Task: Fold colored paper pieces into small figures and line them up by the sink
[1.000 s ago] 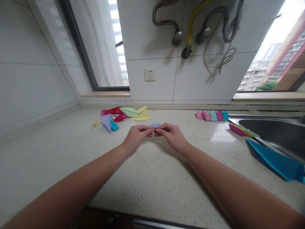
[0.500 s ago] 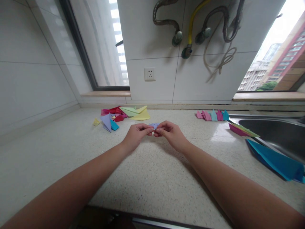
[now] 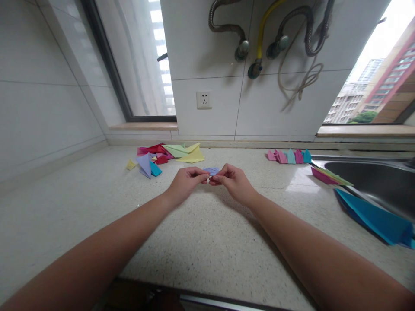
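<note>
A small lavender piece of folded paper is pinched between both hands above the middle of the counter. My left hand grips its near left side with thumb and fingertips. On the near right side, my right hand holds it the same way, the two sets of fingertips almost touching. The fingers cover the paper's lower part, so its full shape is hidden.
Folded papers in several colours, a lavender one among them, lie at the back left. Small folded pieces stand in a row at the back right. A blue folded paper lies beside the metal sink. A tiled wall rises behind the counter.
Slightly more of the lavender paper shows above the fingertips. Both hands have stayed almost in place, and the view has shifted very slightly.
</note>
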`<act>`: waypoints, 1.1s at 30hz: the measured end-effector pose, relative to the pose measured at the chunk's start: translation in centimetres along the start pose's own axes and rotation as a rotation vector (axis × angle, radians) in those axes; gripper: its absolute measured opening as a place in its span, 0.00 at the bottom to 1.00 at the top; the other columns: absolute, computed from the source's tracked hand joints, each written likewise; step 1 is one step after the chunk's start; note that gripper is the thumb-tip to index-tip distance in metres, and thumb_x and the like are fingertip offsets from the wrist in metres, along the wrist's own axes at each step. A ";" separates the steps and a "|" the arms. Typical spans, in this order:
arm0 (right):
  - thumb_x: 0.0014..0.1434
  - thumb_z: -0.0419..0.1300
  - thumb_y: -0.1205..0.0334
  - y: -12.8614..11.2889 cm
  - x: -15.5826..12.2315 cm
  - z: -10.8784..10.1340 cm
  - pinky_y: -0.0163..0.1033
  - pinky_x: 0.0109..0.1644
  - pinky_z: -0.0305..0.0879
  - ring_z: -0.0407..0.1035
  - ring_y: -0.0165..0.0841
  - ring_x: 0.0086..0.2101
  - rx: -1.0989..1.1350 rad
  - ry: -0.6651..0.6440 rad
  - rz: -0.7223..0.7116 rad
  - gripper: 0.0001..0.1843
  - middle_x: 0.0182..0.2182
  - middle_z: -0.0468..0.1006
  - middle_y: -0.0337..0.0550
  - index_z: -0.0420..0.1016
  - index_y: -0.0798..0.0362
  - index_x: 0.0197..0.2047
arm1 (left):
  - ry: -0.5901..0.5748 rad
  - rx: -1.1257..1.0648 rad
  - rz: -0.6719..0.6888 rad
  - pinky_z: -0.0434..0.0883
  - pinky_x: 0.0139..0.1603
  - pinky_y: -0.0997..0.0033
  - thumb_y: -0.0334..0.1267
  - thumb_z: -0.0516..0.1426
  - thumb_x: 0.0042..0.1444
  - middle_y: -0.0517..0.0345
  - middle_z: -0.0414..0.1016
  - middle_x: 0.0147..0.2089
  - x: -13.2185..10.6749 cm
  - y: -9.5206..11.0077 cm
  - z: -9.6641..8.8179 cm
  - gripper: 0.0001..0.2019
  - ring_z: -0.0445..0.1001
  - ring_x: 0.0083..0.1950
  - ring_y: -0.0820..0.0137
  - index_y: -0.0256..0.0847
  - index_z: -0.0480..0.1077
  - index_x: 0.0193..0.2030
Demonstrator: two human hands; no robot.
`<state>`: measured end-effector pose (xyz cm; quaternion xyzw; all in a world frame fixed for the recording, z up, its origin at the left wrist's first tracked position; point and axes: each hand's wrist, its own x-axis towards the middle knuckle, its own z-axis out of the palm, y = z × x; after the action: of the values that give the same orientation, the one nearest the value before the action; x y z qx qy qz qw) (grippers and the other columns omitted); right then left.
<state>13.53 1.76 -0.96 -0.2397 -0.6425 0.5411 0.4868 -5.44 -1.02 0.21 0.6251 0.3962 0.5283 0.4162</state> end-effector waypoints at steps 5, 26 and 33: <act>0.52 0.69 0.52 0.0 0.1 -0.2 0.45 0.44 0.74 0.78 0.35 0.34 -0.078 -0.018 -0.038 0.17 0.30 0.82 0.43 0.68 0.53 0.30 | 0.002 0.029 0.023 0.68 0.42 0.67 0.42 0.66 0.50 0.57 0.77 0.29 0.0 0.3 0.0 0.09 0.73 0.34 0.69 0.38 0.79 0.33; 0.53 0.68 0.54 0.5 0.2 -0.1 0.42 0.42 0.71 0.73 0.33 0.34 -0.209 0.102 -0.111 0.12 0.32 0.79 0.42 0.75 0.52 0.36 | 0.049 0.013 0.092 0.71 0.49 0.61 0.41 0.66 0.51 0.53 0.80 0.39 -0.1 -0.2 0.5 0.10 0.76 0.41 0.66 0.39 0.78 0.38; 0.50 0.70 0.55 0.0 0.1 0.4 0.42 0.43 0.72 0.75 0.34 0.34 -0.133 0.105 -0.089 0.17 0.31 0.79 0.41 0.73 0.50 0.42 | 0.068 -0.032 0.084 0.70 0.50 0.62 0.40 0.66 0.50 0.53 0.79 0.41 -0.1 -0.4 0.5 0.18 0.77 0.44 0.65 0.39 0.73 0.47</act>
<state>13.18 1.63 -0.91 -0.2709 -0.6605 0.4619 0.5263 -4.98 -1.04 -0.27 0.6161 0.3751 0.5725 0.3899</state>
